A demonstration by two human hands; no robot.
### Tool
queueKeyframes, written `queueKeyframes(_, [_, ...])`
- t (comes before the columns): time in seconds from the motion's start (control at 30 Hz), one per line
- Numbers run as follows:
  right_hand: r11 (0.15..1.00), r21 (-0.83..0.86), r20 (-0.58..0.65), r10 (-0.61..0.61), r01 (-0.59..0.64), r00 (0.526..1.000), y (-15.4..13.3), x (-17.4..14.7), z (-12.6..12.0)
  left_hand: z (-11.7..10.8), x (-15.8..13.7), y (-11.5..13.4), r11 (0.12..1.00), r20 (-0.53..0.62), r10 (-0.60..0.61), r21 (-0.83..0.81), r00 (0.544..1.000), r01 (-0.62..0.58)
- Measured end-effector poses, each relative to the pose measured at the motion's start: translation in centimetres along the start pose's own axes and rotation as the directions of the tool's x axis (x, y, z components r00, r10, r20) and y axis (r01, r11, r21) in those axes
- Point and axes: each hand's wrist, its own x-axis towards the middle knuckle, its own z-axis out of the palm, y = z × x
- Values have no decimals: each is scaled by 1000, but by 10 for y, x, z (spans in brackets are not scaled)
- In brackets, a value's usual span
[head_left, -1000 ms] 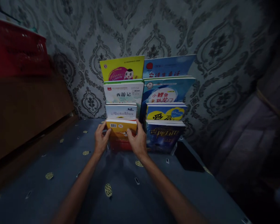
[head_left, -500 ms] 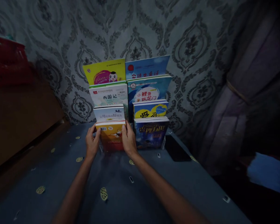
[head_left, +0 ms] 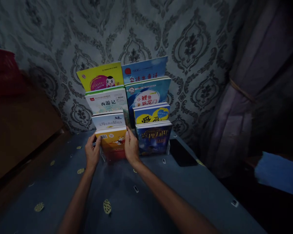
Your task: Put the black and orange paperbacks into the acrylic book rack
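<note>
An orange and red book [head_left: 113,144] stands at the front left of two stepped columns of books. My left hand [head_left: 92,152] grips its left edge, thumb at the front by the barcode. On its right edge is my right hand [head_left: 132,146], thumb near the top corner and fingers mostly hidden behind. Behind it rise a pale blue book [head_left: 108,122], a whitish book [head_left: 107,102] and a yellow-green book [head_left: 100,78]. To the right of my right hand stands a dark blue book [head_left: 153,141]. Parts of a clear holder [head_left: 168,148] show at the lower edges.
A black flat object [head_left: 182,152] lies right of the books on the patterned blue cloth [head_left: 122,201]. A brown box [head_left: 21,126] with a red bag [head_left: 5,71] on it is at left. A tied curtain [head_left: 236,113] hangs at right, above a blue item [head_left: 278,172].
The view has turned slightly, so the books and both hands sit further left in the picture. Both hands keep their hold on the orange and red book, which stays in its place.
</note>
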Motion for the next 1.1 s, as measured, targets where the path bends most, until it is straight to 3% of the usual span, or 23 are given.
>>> queueKeyframes(0.4, [998,-52,55,27,-24,998,-7,-5,3,0,0,-5,1000,23,4,9,1000,-5])
queueKeyframes(0.5, [996,-91,75,-6,13,997,-17,-13,-4,-3,1,1,999,-20,0,44,1000,1])
queueKeyframes(0.57, [994,-88,93,-58,66,994,-26,-17,-18,-6,-1,13,988,-70,71,139,995,-61])
queueKeyframes(0.67, [981,-5,87,-192,193,977,-39,-18,-52,-1,-15,45,917,-85,299,300,950,-262])
queueKeyframes(0.73, [960,40,33,-279,277,960,-43,-14,-79,11,-33,69,872,-1,433,255,901,-419])
queueKeyframes(0.8, [948,-2,-72,-318,319,945,-42,-7,-106,32,-55,89,866,167,471,100,866,-490])
queueKeyframes(0.87, [943,-89,-184,-331,320,925,-32,1,-128,57,-75,99,925,299,371,-37,879,-378])
queueKeyframes(0.97, [956,-173,-268,-278,238,923,-3,11,-149,93,-91,97,974,358,186,-193,915,-123])
queueKeyframes(1.1, [995,-96,-227,3,-26,974,37,14,-154,122,-88,77,952,350,-23,-278,936,127])
